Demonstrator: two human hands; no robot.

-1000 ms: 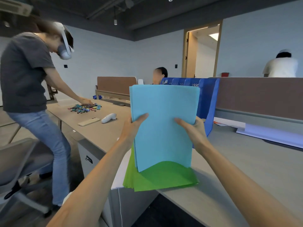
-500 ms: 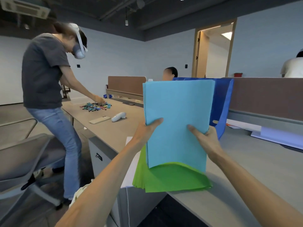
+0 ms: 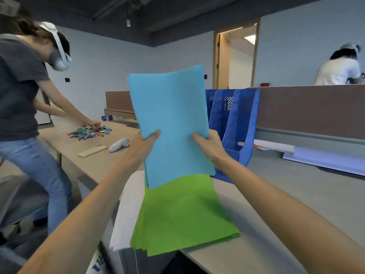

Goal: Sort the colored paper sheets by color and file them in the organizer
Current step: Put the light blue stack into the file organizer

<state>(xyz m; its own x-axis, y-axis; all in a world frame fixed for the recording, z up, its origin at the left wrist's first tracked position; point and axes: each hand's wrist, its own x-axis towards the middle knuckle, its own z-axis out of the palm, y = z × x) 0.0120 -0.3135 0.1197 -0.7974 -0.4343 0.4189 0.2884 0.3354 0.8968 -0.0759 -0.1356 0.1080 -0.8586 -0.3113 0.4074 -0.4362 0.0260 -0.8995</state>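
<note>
I hold a stack of light blue paper sheets [image 3: 173, 123] upright in front of me, above the desk. My left hand [image 3: 142, 147] grips its left edge and my right hand [image 3: 209, 145] grips its right edge. Below it a stack of green sheets [image 3: 183, 214] lies flat on the desk, over a white sheet [image 3: 128, 204]. The blue plastic file organizer [image 3: 235, 131] stands just behind and to the right of the held stack, partly hidden by it.
A person with a headset bends over the desk [image 3: 276, 204] at the left, sorting a pile of small coloured pieces [image 3: 90, 132]. A white controller [image 3: 118, 145] and a flat beige object [image 3: 92, 151] lie nearby. A brown partition [image 3: 310, 111] runs behind; pale sheets [image 3: 325, 159] lie at right.
The light blue stack has risen and tilted slightly left in my hands. More of the green sheets and of the organizer's slots now shows.
</note>
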